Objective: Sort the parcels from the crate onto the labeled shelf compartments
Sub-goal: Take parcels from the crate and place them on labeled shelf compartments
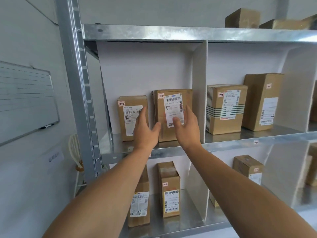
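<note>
Flanking larger 1-1 parcel [171, 107] | left hand [145, 133], right hand [187, 129]: hands spread, empty | 1-2 parcel [224, 109] next compartment

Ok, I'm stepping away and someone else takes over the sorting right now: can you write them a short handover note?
Left hand and right hand: both open, holding nothing, raised in front of the right 1-1 parcel.
It stands upright in the upper left compartment beside the left 1-1 parcel.
Done: next compartment holds the 1-2 parcel and a tall parcel; more stand on the lower shelf.
Left: the crate is out of view; check what remains there.
</note>
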Demonstrator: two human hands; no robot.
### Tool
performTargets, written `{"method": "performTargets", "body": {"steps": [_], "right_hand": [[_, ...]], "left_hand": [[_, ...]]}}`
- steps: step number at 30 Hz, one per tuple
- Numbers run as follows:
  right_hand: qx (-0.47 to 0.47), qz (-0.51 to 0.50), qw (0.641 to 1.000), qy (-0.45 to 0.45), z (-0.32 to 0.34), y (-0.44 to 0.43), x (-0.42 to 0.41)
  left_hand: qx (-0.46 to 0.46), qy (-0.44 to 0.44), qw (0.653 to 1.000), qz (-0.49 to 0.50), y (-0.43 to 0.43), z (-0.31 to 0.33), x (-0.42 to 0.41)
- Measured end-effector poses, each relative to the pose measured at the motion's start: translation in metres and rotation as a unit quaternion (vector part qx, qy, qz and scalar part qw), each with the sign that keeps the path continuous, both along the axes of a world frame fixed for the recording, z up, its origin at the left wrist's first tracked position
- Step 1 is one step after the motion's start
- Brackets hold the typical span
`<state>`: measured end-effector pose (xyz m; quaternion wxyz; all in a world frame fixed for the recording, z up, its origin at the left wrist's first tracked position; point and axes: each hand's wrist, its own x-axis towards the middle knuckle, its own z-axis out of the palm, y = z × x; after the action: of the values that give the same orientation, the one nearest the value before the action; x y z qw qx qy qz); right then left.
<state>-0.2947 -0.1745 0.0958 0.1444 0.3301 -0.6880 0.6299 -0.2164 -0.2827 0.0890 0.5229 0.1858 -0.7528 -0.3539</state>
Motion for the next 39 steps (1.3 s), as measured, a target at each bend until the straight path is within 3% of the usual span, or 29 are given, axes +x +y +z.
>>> {"method": "performTargets", "body": {"steps": [12,26,39], "right_hand": [[0.041,0.026,0.991,-0.127,0.002,0.006,-0.064],[0.094,0.070,0.981,-0.155,-0.010,-0.013,-0.100],[0.148,0.034,0.984,-0.091,-0.014,-0.028,-0.115]], "left_hand": [[0.087,-0.121,0.988,-0.026,-0.007,0.001,-0.045],[0.092,-0.159,0.982,0.040,-0.010,0.003,-0.077],[0.082,-0.153,0.981,0.089,-0.013,-0.002,-0.090]]}}
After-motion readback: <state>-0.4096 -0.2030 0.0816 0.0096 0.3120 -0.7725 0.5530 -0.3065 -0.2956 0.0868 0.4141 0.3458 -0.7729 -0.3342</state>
